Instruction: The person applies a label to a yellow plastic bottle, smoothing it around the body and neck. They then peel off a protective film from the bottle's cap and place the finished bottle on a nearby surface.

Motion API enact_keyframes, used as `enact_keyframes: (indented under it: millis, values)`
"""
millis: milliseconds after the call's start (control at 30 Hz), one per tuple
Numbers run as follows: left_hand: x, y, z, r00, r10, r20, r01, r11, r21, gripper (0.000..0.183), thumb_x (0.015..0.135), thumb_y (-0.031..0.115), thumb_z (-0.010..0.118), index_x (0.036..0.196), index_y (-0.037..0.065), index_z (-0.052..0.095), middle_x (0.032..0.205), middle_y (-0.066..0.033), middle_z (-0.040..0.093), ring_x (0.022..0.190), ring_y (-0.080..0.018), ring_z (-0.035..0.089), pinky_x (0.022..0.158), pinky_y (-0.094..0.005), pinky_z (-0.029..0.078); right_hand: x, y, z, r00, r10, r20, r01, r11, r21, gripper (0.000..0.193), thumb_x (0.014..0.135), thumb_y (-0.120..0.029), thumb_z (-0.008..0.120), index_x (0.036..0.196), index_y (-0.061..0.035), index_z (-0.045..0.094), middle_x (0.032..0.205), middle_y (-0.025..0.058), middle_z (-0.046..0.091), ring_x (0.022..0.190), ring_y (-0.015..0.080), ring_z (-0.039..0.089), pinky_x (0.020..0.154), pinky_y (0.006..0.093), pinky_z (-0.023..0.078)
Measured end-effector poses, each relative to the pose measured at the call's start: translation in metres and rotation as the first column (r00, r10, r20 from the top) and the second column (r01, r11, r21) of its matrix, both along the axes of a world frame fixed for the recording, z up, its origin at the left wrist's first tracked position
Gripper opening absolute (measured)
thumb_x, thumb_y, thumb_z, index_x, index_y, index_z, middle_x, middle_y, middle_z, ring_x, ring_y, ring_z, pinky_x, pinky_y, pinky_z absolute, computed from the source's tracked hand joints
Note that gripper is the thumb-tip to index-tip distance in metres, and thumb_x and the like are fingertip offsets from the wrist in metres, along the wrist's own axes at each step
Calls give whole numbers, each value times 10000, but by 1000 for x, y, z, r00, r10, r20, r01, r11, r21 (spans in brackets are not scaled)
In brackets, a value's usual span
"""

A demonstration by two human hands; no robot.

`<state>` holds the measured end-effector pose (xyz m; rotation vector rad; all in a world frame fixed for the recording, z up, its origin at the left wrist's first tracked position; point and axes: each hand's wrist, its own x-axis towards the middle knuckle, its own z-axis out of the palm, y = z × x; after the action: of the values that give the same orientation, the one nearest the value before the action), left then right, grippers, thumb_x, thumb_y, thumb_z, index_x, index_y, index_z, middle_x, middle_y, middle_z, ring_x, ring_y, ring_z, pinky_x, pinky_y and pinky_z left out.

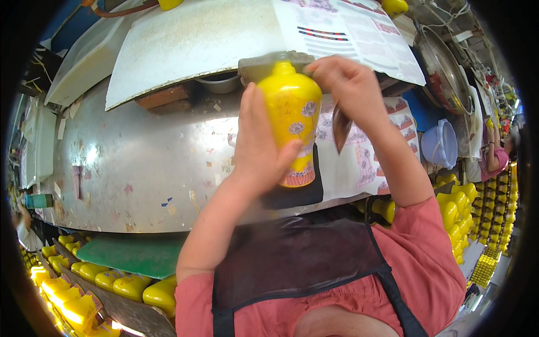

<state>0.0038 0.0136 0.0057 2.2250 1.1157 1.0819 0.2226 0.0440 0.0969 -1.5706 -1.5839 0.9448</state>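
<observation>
A glossy yellow vase (281,106) with purple flower decals and a patterned band round its foot lies tilted in front of me, its narrow neck pointing away. My left hand (261,137) wraps its left side, thumb across the lower body. Beyond the neck sits a folded grey cloth (261,68) on a support. My right hand (351,84) is closed, its fingertips by the cloth's right end, somewhat blurred. From its palm hangs a dark, pointed, blade-like piece (341,130). Under the vase's foot is a black pad (303,194).
Printed decal sheets (359,151) lie right of the vase, and more cover the white board (191,42) at the back. Bricks (163,100) and a metal bowl (220,83) sit beneath that board. A lilac bucket (439,144) stands right. Yellow vases (129,285) fill racks below the table.
</observation>
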Motion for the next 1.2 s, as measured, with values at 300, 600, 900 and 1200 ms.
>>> enact_keyframes:
  millis: [300,600,900,1200]
  values:
    - [-4,1,2,991,-20,133,28,998,-56,1055,800,304,778,1580,-49,162,1608,-318,237,1501,-492,244,1239,-519,239,0,-6,36,903,254,-347,-249,967,60,338,884,-33,735,1208,-77,649,1011,55,693,928,123,683,832,255,565]
    - [-7,7,14,865,-21,501,173,950,-260,763,989,413,576,1576,5,308,1581,-206,334,1450,-334,370,1194,-436,318,-19,-23,0,814,28,580,-555,331,763,209,776,-122,739,981,-159,717,755,38,539,727,223,639,614,361,532]
    - [16,12,5,806,75,588,199,900,-388,781,1033,400,559,1619,47,183,1584,-224,264,1451,-334,339,1212,-423,265,3,-85,-17,977,104,184,-169,906,389,79,922,-114,656,962,-80,715,880,121,706,762,262,654,629,372,522]
    - [9,-4,-6,991,22,134,-16,999,-50,875,962,293,622,1626,52,105,1646,-277,79,1519,-446,166,1235,-518,203,-21,-65,-61,1000,-15,13,15,1000,25,999,833,-535,768,1556,-13,317,1126,331,689,1106,458,682,922,462,532]
